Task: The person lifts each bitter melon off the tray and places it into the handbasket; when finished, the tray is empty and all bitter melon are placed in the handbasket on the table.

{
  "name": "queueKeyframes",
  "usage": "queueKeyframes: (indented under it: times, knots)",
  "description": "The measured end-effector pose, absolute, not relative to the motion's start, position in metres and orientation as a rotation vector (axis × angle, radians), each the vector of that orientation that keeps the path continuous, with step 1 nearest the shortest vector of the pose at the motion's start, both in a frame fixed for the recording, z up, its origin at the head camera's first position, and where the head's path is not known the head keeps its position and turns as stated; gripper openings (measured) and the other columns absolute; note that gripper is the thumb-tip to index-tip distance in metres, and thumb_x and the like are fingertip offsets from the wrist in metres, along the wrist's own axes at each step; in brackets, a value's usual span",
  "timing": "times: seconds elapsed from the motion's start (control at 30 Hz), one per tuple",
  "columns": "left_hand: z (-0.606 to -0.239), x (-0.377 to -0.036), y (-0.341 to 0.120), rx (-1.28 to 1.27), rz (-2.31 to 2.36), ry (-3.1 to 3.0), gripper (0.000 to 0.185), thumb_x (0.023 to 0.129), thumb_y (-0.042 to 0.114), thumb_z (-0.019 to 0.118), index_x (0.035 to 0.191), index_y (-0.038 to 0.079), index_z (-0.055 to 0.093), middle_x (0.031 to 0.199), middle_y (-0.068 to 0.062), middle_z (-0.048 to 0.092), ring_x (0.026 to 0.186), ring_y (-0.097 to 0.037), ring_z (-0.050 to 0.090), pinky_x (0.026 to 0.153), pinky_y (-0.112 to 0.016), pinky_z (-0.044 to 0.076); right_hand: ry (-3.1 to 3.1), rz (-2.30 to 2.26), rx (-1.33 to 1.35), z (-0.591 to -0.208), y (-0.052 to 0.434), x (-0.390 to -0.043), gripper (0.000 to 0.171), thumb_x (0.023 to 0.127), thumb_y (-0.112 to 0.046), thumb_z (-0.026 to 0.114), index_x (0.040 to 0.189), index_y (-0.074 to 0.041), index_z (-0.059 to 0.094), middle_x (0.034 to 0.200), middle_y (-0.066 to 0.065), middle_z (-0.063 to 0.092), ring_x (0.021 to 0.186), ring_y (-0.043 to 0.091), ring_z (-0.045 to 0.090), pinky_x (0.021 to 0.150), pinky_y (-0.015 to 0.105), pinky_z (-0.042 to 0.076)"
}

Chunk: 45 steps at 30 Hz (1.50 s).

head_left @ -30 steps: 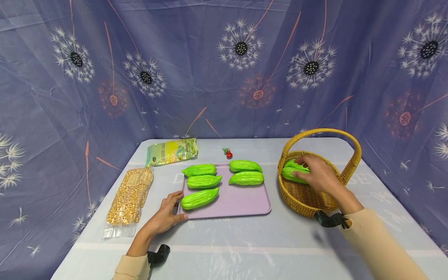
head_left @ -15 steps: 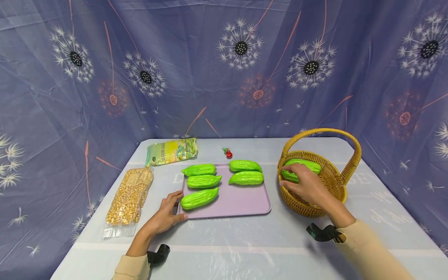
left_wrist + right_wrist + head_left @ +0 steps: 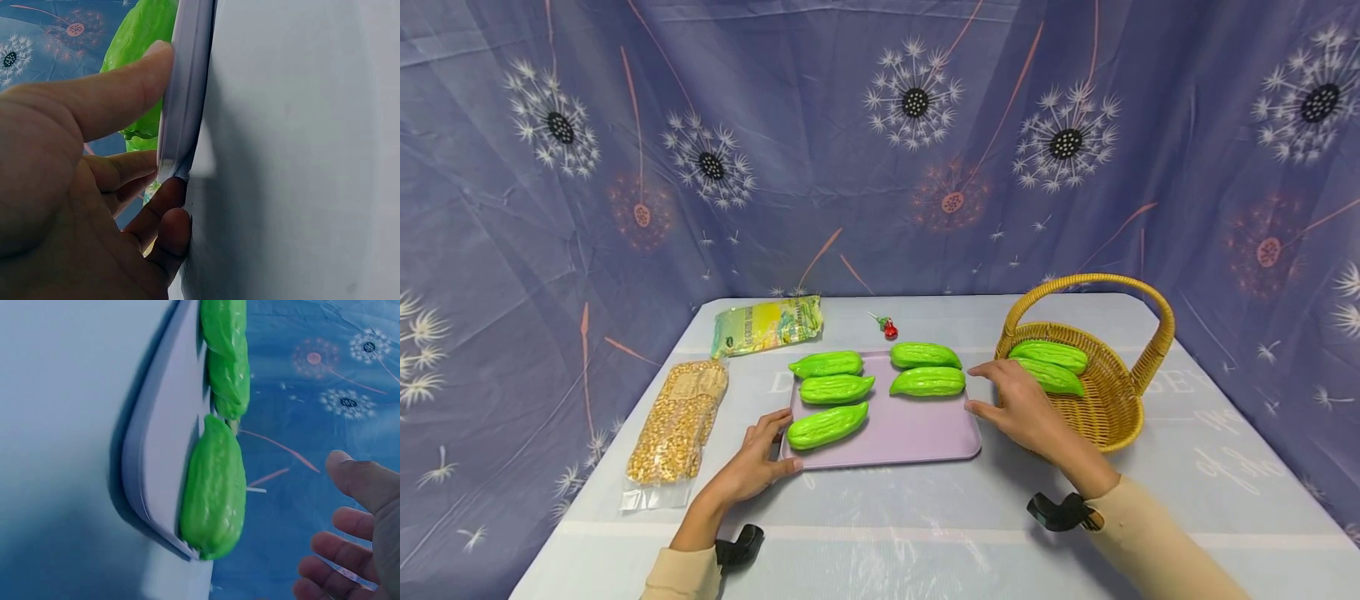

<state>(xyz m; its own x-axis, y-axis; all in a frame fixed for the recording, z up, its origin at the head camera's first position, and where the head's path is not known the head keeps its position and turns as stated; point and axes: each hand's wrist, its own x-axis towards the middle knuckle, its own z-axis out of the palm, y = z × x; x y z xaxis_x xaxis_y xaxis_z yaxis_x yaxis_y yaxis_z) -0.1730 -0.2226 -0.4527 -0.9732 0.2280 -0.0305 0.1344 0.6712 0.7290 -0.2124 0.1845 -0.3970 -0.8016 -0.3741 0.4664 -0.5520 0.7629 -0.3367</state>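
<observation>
Right hand [image 3: 1026,410] beside tray [image 3: 917,440] (empty)

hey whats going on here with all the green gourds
A person sits at a table with a lilac tray holding five green bitter gourds. The left hand grips the tray's near left corner, thumb on the rim. The right hand is open and empty, hovering between the tray's right edge and a wicker basket, nearest to the gourd at the tray's right. Two more gourds lie in the basket.
</observation>
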Motion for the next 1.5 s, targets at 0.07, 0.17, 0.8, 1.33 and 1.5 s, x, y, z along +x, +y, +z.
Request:
queueKeyframes:
  times: [0.07,0.17,0.8,1.33,1.5]
  knots:
    - [-0.453,-0.173,-0.223,0.299,1.191,2.763,0.079,0.081,0.027,0.073,0.145,0.005,0.032,0.15,-0.011,0.028,0.128,-0.034,0.034,0.1,-0.051,0.036,-2.588,0.672,0.714,-0.399,0.18,-0.213,0.047,0.077,-0.027,0.078,0.116,-0.006,0.062,0.111,0.01,0.062,0.106,0.027,0.054,0.087,0.045,0.044]
    - [-0.453,-0.173,-0.222,0.299,1.187,2.762,0.079,0.081,0.027,0.073,0.145,0.005,0.032,0.151,-0.011,0.028,0.128,-0.033,0.034,0.1,-0.05,0.036,-2.591,0.676,0.713,-0.403,0.173,-0.214,0.048,0.077,-0.028,0.077,0.116,-0.005,0.061,0.111,0.011,0.061,0.107,0.028,0.054,0.088,0.045,0.045]
    - [-0.453,-0.173,-0.222,0.301,1.19,2.765,0.078,0.081,0.027,0.073,0.145,0.005,0.032,0.15,-0.011,0.028,0.129,-0.034,0.034,0.101,-0.051,0.035,-2.632,0.704,0.618,-0.423,0.145,-0.239,0.056,0.076,-0.027,0.078,0.123,-0.002,0.057,0.117,0.015,0.058,0.109,0.033,0.05,0.092,0.048,0.042]
    - [-0.453,-0.173,-0.223,0.329,1.201,2.768,0.078,0.081,0.025,0.073,0.144,0.001,0.033,0.15,-0.013,0.029,0.127,-0.034,0.035,0.101,-0.049,0.035,-2.683,0.616,0.586,-0.437,0.134,-0.258,0.054,0.078,-0.028,0.076,0.123,-0.005,0.057,0.115,0.016,0.056,0.105,0.033,0.047,0.087,0.046,0.041]
    - [-0.452,-0.173,-0.222,0.332,1.205,2.766,0.078,0.081,0.024,0.073,0.143,0.001,0.033,0.15,-0.014,0.029,0.127,-0.034,0.036,0.1,-0.049,0.035,-2.704,0.596,0.572,-0.442,0.135,-0.263,0.055,0.079,-0.029,0.076,0.124,-0.006,0.057,0.115,0.016,0.056,0.103,0.034,0.047,0.086,0.045,0.04]
